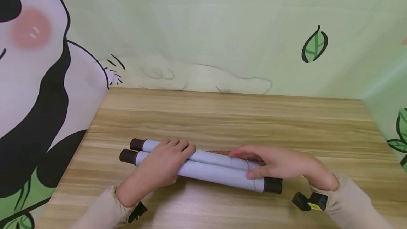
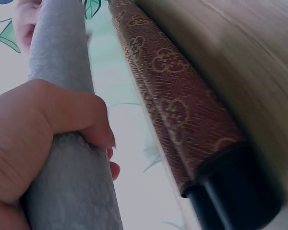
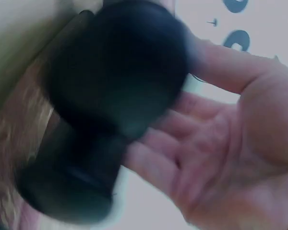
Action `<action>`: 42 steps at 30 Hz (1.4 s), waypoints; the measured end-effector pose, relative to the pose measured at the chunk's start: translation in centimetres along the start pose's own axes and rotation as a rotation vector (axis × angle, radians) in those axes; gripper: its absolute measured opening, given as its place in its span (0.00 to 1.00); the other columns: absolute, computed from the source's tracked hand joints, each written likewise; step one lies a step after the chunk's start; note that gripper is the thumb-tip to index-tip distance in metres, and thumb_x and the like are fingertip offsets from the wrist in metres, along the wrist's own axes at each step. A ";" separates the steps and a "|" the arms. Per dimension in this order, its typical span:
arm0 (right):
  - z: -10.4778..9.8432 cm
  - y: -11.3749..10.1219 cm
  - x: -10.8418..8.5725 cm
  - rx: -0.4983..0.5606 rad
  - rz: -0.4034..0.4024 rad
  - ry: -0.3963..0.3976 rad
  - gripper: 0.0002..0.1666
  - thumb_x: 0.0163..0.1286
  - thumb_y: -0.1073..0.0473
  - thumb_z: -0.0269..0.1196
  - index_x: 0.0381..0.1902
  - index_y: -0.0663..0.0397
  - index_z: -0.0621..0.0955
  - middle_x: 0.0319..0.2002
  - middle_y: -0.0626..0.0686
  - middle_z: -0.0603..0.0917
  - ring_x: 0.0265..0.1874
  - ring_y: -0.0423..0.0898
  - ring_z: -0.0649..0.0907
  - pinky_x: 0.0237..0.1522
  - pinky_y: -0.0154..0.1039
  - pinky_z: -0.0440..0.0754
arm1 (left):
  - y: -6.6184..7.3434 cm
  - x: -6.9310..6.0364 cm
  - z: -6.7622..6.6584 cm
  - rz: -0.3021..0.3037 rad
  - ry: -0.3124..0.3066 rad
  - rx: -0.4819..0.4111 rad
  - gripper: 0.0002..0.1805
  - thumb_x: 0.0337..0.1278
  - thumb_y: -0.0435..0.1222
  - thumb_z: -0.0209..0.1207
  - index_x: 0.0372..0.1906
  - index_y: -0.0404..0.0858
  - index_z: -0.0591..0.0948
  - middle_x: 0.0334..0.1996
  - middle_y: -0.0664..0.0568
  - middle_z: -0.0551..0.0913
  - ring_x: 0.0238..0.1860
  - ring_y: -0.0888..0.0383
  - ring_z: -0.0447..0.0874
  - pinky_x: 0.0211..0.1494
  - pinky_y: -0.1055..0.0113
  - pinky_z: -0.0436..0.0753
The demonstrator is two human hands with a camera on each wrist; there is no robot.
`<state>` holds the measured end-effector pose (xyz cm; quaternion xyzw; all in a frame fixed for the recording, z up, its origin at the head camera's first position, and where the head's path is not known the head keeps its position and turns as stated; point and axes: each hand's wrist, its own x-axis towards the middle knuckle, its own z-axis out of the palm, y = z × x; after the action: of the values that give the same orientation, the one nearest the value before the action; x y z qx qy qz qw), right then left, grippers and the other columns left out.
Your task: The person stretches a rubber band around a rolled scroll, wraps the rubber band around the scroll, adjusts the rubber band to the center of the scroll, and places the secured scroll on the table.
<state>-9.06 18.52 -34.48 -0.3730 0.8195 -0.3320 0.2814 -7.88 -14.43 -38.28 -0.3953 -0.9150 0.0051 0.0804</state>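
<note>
Two pale lavender rolled scrolls (image 1: 219, 174) with dark end knobs (image 1: 128, 156) lie side by side, slanting across the front of the table. A strip of reddish-brown brocade (image 1: 219, 152) shows behind them; the left wrist view reveals it as a patterned roll (image 2: 182, 115) with a black knob (image 2: 240, 191). My left hand (image 1: 166, 158) grips the pale rolls left of their middle. Near their right end, my right hand (image 1: 270, 162) holds them, thumb on the front roll and fingers over the back. A thin string (image 1: 254, 183) loops round them there. Blurred black knobs (image 3: 120, 72) partly hide the right fingers.
The rolls are above a wood-grain table (image 1: 222, 116). A pale green backdrop (image 1: 203, 27) with a panda drawing (image 1: 79, 66) rises behind it. Small black devices (image 1: 310, 200) are strapped to both wrists.
</note>
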 end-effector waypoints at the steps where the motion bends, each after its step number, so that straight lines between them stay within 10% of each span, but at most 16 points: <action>1: 0.0 -0.1 0.1 0.007 0.035 0.007 0.32 0.67 0.46 0.64 0.65 0.49 0.74 0.64 0.50 0.80 0.62 0.48 0.80 0.64 0.40 0.78 | 0.1 0.0 0.0 0.005 0.004 0.011 0.31 0.29 0.31 0.70 0.50 0.44 0.75 0.42 0.53 0.82 0.43 0.51 0.82 0.47 0.56 0.83; 12: -1.1 0.4 -0.6 0.207 0.148 -0.025 0.34 0.57 0.52 0.74 0.60 0.53 0.77 0.53 0.54 0.84 0.52 0.46 0.85 0.50 0.31 0.83 | 0.1 -0.3 0.0 0.005 0.024 -0.013 0.33 0.28 0.30 0.69 0.52 0.44 0.76 0.43 0.52 0.82 0.46 0.50 0.82 0.53 0.54 0.82; 22: 1.2 -1.0 -1.8 -0.135 0.092 0.309 0.29 0.48 0.36 0.74 0.42 0.47 0.84 0.30 0.39 0.87 0.31 0.30 0.82 0.33 0.28 0.82 | 0.1 -0.3 -0.1 -0.011 0.041 -0.050 0.35 0.25 0.28 0.67 0.52 0.45 0.77 0.43 0.53 0.82 0.47 0.50 0.82 0.55 0.54 0.81; 28: 2.1 -0.5 -1.9 -0.220 0.022 0.346 0.21 0.49 0.36 0.74 0.32 0.41 0.83 0.19 0.35 0.75 0.20 0.26 0.70 0.24 0.26 0.72 | 0.1 -0.5 0.0 0.004 0.032 -0.064 0.33 0.28 0.29 0.69 0.52 0.46 0.78 0.43 0.53 0.83 0.48 0.51 0.82 0.56 0.54 0.81; 33: 2.6 0.6 -1.9 -0.156 -0.046 0.383 0.16 0.54 0.44 0.74 0.36 0.39 0.81 0.27 0.36 0.79 0.27 0.29 0.75 0.30 0.28 0.78 | -0.3 -0.7 0.3 -0.037 0.008 -0.093 0.36 0.27 0.31 0.70 0.55 0.45 0.78 0.46 0.53 0.83 0.50 0.50 0.83 0.58 0.53 0.81; 42: 5.0 0.6 -1.9 -0.592 -0.244 0.772 0.32 0.63 0.34 0.62 0.54 0.50 0.83 0.49 0.48 0.86 0.47 0.46 0.86 0.51 0.36 0.82 | -1.4 -0.9 0.2 -0.129 0.034 -0.068 0.39 0.25 0.34 0.73 0.57 0.44 0.78 0.45 0.53 0.83 0.45 0.52 0.82 0.52 0.56 0.82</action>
<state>-4.71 18.63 -37.63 -0.3799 0.8733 -0.2295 -0.2010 -8.32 -15.99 -38.49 -0.3381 -0.9367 -0.0378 0.0824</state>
